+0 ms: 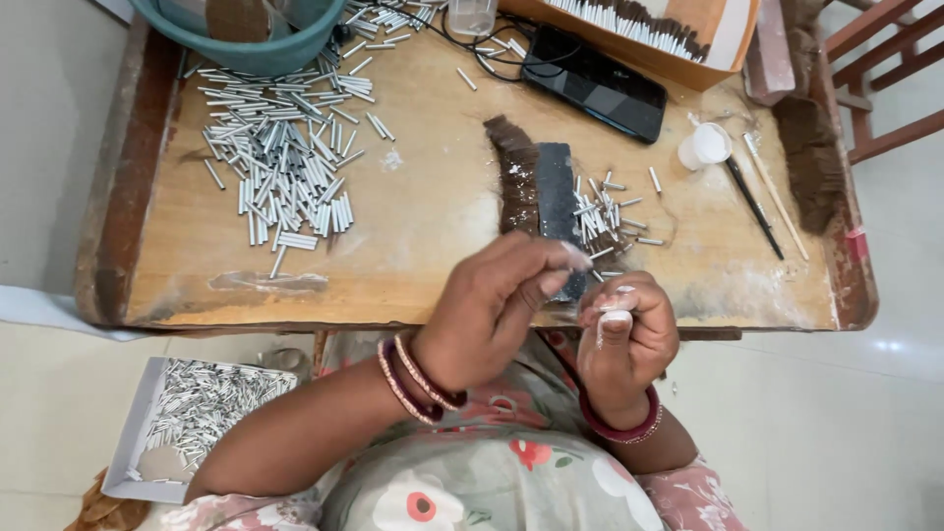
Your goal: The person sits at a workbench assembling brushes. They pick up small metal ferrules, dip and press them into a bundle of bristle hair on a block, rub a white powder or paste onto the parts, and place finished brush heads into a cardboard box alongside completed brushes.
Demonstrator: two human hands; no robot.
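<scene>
Both hands are held at the table's [295, 313] six o'clock edge: left hand [492, 310] pinched, contents untellable; right hand [624, 339] clenched. Bare wood lies at twelve o'clock, tubes [280, 167] at ten.

Both hands, left hand [492, 310] and right hand [624, 339], pinch together above the wooden table [433, 206] beside scattered metal tubes [285, 162].

A heap of small tubes [285, 162] is spread on the left part of the table [433, 211], just before a basin [241, 34] at the far edge. A block [557, 202] is set mid-table, with a tuft of fibres [515, 172] against its left and fewer tubes [608, 218] on its right. A phone [595, 84] is placed behind them, a cup [704, 146] and two sticks [765, 197] to the right. A box of tubes [192, 413] is set on the floor, lower left.
</scene>
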